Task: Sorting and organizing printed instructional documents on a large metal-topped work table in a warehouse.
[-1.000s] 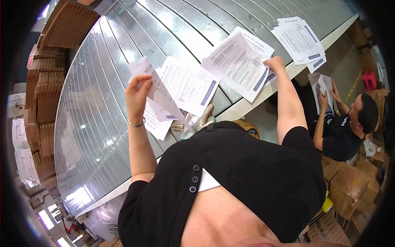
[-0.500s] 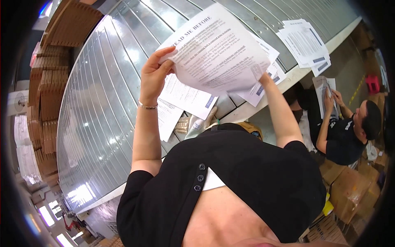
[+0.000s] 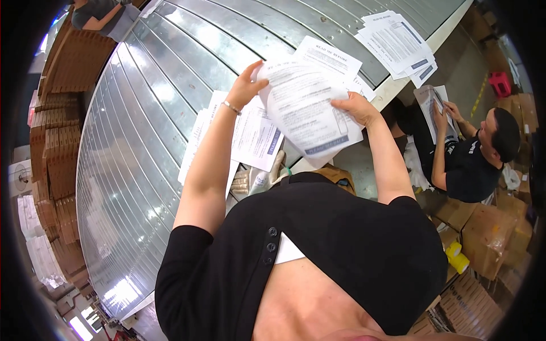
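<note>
A printed sheet of paper [image 3: 307,111], slightly bowed, is held up over the table's near edge. My left hand [image 3: 245,89] grips its upper left edge, fingers behind and thumb in front. On the right side, my right hand [image 3: 358,108] pinches the sheet with the thumb on its printed face. Whether more than one sheet is held, I cannot tell. Beneath and left of it lie loose printed sheets [image 3: 248,136], partly covered by my left forearm. Another small pile of sheets [image 3: 330,55] sits just beyond the held paper.
The ribbed metal table [image 3: 148,136] spreads ahead and left. A fanned stack of sheets [image 3: 398,45] lies near its right edge. Work gloves [image 3: 259,179] rest by my waist. At right, a seated person [image 3: 469,153] holds papers; another person [image 3: 99,17] is far left. Cardboard stacks [image 3: 60,136] line the left.
The sheet has come lower and tilted, its lower edge nearer me. My right hand has moved from behind its corner to grip it visibly. A person has come into view far left.
</note>
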{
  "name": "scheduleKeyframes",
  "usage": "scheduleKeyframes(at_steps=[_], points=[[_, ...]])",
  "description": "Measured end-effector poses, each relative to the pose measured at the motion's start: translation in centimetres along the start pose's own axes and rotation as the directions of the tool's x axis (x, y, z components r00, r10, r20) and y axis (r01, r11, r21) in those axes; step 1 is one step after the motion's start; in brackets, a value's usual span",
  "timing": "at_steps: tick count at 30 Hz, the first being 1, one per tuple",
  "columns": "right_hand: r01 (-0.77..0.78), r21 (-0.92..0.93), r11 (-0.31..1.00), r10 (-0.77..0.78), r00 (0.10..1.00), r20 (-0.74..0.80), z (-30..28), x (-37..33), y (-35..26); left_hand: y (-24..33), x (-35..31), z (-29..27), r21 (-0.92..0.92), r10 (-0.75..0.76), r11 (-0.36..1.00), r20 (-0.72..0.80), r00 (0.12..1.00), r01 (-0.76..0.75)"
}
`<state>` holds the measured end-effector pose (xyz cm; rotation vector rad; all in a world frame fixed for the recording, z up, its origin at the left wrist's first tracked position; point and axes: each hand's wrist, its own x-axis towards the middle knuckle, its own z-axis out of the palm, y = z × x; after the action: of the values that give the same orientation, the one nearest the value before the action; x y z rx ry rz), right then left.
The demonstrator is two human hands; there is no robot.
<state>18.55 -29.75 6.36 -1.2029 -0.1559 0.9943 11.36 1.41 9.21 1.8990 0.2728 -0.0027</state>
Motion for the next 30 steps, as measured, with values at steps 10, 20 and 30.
scheduleKeyframes(at_steps=[10,20,30], points=[[-0.033,-0.254,0.967,-0.131,0.788,-0.601,0.1,3.3,7.2,-4.8,-4.0,5.9,0.841,-0.188,0.522,-0.052,0.981,0.145],[-0.312,-0.584,0.750,-0.282,0.648,-0.708,1.7,2.4,5.9,-5.0,0.1,6.1,0.799,-0.126,0.590,0.239,0.963,-0.121],[-0.450,-0.839,0.305,-0.516,0.663,-0.543,-4.5,4.7,-2.9,-4.7,3.2,5.1,0.780,-0.060,0.595,0.287,0.956,-0.197]])
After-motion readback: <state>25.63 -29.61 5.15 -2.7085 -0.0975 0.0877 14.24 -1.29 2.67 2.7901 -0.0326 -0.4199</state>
